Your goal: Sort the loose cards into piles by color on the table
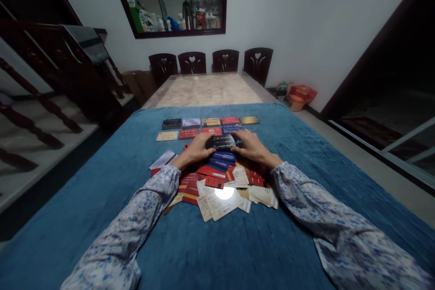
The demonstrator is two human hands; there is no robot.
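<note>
- Black card [220, 142], held between your two hands above the loose pile [219, 208]; whether more cards lie behind it, you cannot tell
- Long axis running left to right, your left hand [197, 148] pinching one short end, your right hand [252, 146] the other, both equally near
- Black stack [171, 124], left end of the back row [190, 123], lying beyond your grip and leftward, nearer your left hand

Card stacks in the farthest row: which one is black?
The leftmost stack; rightward come a silvery one, orange one, red one and gold one.
</note>
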